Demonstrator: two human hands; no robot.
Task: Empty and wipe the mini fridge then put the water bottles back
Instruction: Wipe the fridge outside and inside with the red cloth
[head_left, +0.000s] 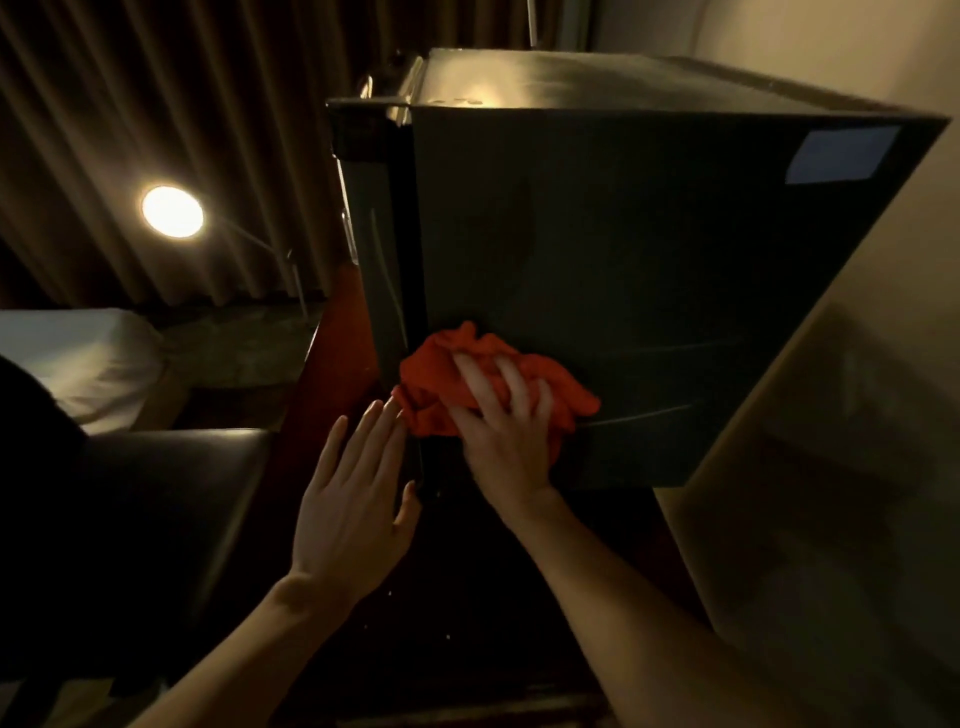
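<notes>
A black mini fridge (649, 249) fills the middle and right of the view, seen from its side, with its door edge at the left. An orange-red cloth (561, 387) is pressed against the lower left of that side panel. My right hand (501, 431) lies on the cloth with fingers spread over it, holding it to the panel. My left hand (358, 499) is flat and open, fingers together, its fingertips at the fridge's lower front corner beside the cloth. No water bottles are in sight, and the fridge's inside is hidden.
A lit round lamp (172, 211) on a thin arm glows at the left before dark curtains (156, 78). A white pillow (78, 358) lies at the far left. A black padded seat (171, 499) is below it. A pale wall (857, 467) closes the right.
</notes>
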